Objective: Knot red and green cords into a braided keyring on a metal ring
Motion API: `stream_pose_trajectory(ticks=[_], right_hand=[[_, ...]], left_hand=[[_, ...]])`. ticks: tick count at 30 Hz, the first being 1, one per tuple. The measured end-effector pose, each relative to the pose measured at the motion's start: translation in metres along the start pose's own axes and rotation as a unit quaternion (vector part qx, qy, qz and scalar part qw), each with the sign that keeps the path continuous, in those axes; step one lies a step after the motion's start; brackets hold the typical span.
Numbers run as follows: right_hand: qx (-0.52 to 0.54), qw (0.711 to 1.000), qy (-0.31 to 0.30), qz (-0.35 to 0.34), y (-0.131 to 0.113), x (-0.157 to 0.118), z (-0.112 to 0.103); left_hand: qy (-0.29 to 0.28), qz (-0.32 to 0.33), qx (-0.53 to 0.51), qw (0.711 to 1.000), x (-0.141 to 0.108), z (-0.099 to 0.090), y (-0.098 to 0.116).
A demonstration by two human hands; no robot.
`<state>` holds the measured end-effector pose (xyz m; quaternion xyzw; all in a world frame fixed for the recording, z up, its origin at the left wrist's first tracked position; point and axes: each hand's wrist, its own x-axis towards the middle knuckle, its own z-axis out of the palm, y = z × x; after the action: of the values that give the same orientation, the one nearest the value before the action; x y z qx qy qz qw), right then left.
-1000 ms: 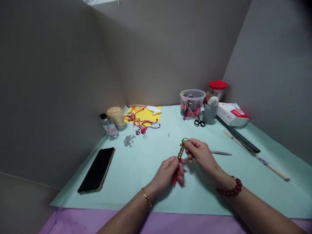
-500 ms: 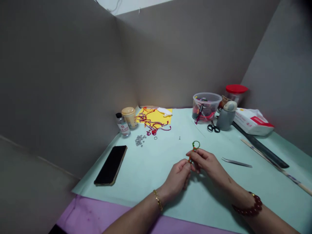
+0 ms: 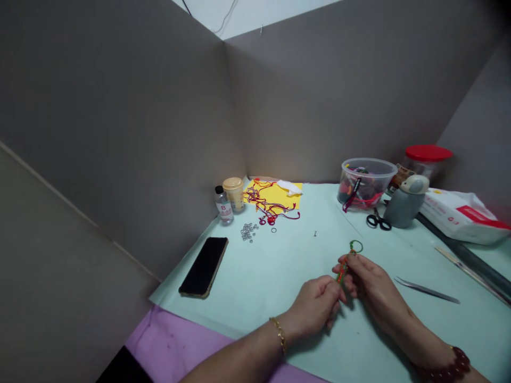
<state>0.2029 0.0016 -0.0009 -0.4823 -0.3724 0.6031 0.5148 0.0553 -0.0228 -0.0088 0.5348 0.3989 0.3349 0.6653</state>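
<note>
The left hand [image 3: 315, 308] and right hand [image 3: 371, 284] work close together, the left closed round the lower end of a red-and-green knotted cord [image 3: 342, 272], the right pinching it just below its one green loop [image 3: 356, 246], above the surface [image 3: 255, 287]. The step in hand looks like fine fingerwork on that cord, calling for a steady pinch. Right of the cord lie one pair of tweezers [image 3: 427, 290]; beyond it, one pair of scissors [image 3: 378, 221]; left of it, one phone [image 3: 203, 267] and a heap of metal rings [image 3: 247, 232], too many to count
</note>
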Motion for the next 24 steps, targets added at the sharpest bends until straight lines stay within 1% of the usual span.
stream_pose_trajectory(ticks=[2,4,7,10,12,15,17,19,20,21,22,24], right_hand=[[0.024,1.0,-0.008,0.015,0.0,0.0,0.0],[0.052,0.998,-0.021,0.026,-0.001,-0.002,0.002],[0.088,0.993,-0.062,0.049,-0.004,-0.005,0.004],[0.089,0.989,-0.099,0.068,-0.006,-0.008,0.006],[0.08,0.99,-0.094,0.068,-0.007,-0.008,0.006],[0.07,0.994,-0.067,0.057,-0.011,-0.007,0.006],[0.065,0.994,-0.063,0.058,-0.016,-0.006,0.005],[0.06,0.995,-0.067,0.051,-0.023,-0.005,0.004],[0.058,0.995,-0.068,0.039,-0.026,-0.005,0.003],[0.054,0.996,-0.071,0.025,-0.029,-0.005,0.002],[0.047,0.996,-0.079,0.014,-0.031,-0.006,0.002],[0.023,0.994,-0.108,0.009,-0.032,-0.007,0.003]], left_hand=[[-0.003,0.006,0.014,1.0,0.001,0.0,-0.002],[0.005,0.013,0.004,1.0,0.001,0.0,-0.004],[0.028,0.03,-0.025,0.999,0.003,0.001,-0.004],[0.037,0.046,-0.029,0.998,0.003,0.001,-0.005],[0.032,0.049,-0.011,0.998,0.001,0.001,-0.004],[0.01,0.057,0.069,0.996,-0.003,0.0,-0.003],[-0.011,0.064,0.118,0.991,-0.006,-0.001,-0.001],[-0.027,0.065,0.135,0.988,-0.007,-0.002,0.0],[-0.024,0.062,0.132,0.989,-0.007,-0.003,0.001],[-0.013,0.061,0.125,0.99,-0.005,-0.004,0.002],[0.013,0.063,0.11,0.992,-0.003,-0.006,0.003],[0.085,0.076,0.077,0.991,0.002,-0.009,0.005]])
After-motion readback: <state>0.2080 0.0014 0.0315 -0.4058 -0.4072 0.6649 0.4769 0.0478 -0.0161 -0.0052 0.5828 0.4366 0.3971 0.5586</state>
